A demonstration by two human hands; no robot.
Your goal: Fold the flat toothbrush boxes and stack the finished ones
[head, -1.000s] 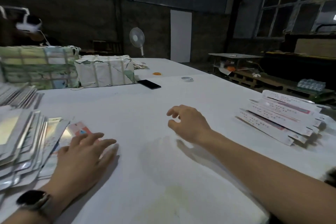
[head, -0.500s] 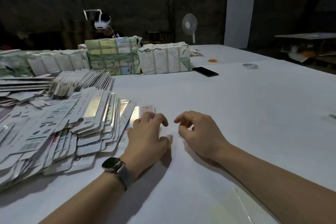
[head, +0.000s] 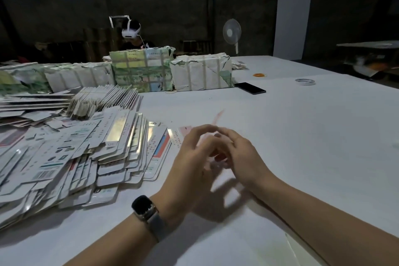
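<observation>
Table (head: 280, 136): white top, wide, carries everything below

Flats (head: 71, 157): large loose heap of unfolded toothbrush boxes at the left of the table, fanned and overlapping, some with shiny foil panels; the nearest edge of the heap lies just beside the left hand. One flat with a red and blue print (head: 160, 151) sits at the heap's right edge

Second stack (head: 103, 101): flats standing on edge in a slanted row, behind the heap

Bundles (head: 140, 71): paper-wrapped, strapped packs in a row along the far side of the table, behind the flats

Left hand (head: 192, 157): raised a little above the table, fingers curled, tips meeting those of the right hand. Motion blur between the hands; a faint pinkish piece shows there, but whether the fingers grasp it cannot be told

Right hand (head: 241, 157): same height, fingers curled toward the left hand, grasp likewise not readable

Watch (head: 143, 207): dark face, grey band, on the left wrist

Phone (head: 250, 88): black, flat on the table, just right of the bundles

Tape roll (head: 305, 81): far right of the table, well apart from the hands

Orange ring (head: 260, 75): beyond the phone

Fan (head: 232, 32): white, standing behind the table

Person (head: 131, 32): behind the bundles, white headset on
</observation>
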